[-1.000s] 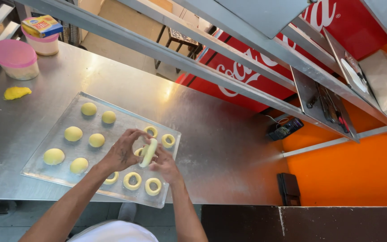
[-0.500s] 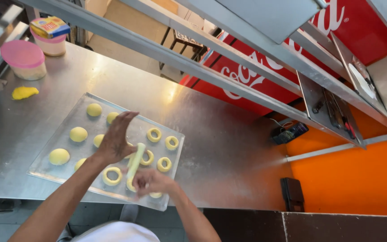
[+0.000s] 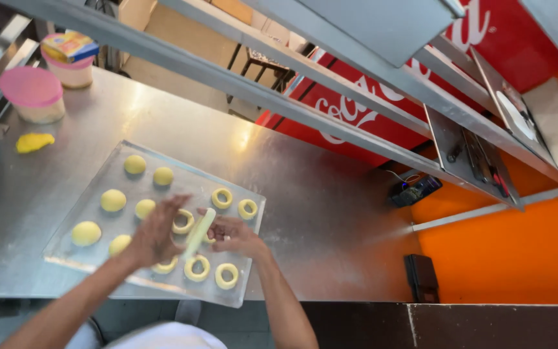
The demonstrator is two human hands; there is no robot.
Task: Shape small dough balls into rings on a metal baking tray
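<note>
A pale yellow strip of dough [image 3: 199, 232] stands between my palms over a flat metal tray [image 3: 98, 197]. My left hand [image 3: 153, 234] presses it from the left, fingers straight and blurred. From the right, my right hand [image 3: 235, 236] holds against it. On the tray lie several round dough balls [image 3: 112, 200] at the left and several dough rings [image 3: 222, 198] at the right. Two rings [image 3: 196, 267] lie just below my hands.
The tray rests on a steel table [image 3: 318, 213]. A loose yellow dough lump [image 3: 33, 142] and two pink-lidded tubs [image 3: 32, 94] sit at the far left. A steel shelf rail [image 3: 240, 81] crosses overhead. A red cabinet and orange wall lie beyond the table.
The dough strip has stayed between my palms while both hands slid against each other. My right hand has come up from below the strip to its right side.
</note>
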